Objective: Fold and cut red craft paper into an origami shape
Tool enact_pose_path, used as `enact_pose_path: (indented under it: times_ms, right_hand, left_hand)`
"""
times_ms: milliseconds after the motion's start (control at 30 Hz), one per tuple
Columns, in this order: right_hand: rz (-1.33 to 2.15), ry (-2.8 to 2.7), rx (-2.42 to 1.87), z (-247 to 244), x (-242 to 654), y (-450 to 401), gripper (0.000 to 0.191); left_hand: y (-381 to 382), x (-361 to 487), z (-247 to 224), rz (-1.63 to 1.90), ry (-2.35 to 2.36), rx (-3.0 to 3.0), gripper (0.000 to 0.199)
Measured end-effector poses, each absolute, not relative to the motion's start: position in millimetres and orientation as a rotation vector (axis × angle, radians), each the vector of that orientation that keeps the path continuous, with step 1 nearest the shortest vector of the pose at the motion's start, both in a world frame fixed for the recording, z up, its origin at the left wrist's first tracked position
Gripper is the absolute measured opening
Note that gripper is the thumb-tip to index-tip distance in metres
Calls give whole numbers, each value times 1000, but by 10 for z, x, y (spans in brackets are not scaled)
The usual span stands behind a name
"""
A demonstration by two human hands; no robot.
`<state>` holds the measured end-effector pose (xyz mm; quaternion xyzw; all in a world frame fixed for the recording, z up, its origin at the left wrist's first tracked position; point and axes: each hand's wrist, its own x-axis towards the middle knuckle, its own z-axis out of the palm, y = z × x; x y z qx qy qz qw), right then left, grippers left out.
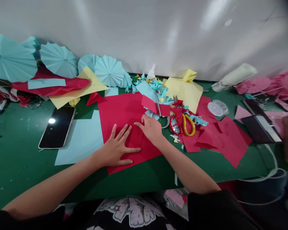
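- My left grip (118,147) lay flat with fingers spread on the red sheet (117,110), grasping nothing and, I judged, steadying it.
- My right grip (151,127) rested over the sheet's right part, fingers curled and thumb out; I could not tell whether anything was pinched there.
- The red sheet lay before me on the green surface (98,183), just beside a pale blue sheet (83,135).
- Done: pale blue pleated fans (109,72) stood spread open along the back left; blue snippets (158,84) heaped behind the sheet and red offcuts (232,139) to the right spoke of plenty of cutting.
- Left: the red sheet was largely flat and unpleated, so I judged its work barely begun. A faint square outline (135,138) showed between my hands, either crease or smaller piece. The scissor handles (184,123) lay apart from both hands.
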<state>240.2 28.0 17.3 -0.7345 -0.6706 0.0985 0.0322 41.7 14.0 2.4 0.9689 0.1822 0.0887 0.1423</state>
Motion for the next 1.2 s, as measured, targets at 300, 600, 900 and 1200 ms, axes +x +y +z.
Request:
enact_pose_path:
  times_ms: [300,600,900,1200]
  right_hand:
    - [308,-2181,-1955,181,2437,205,23]
    - [565,-2582,-1652,285,2575,98,25]
    - [627,-2640,-1556,323,2625,85,45]
    - [534,-2488,-1752,234,2452,26,67]
  left_hand:
    - [137,413,1,282,544,2794,48]
    - [138,407,18,299,569,2812,52]
    - [154,434,-117,564,904,2814,40]
    - [200,438,-130,832,957,2626,31]
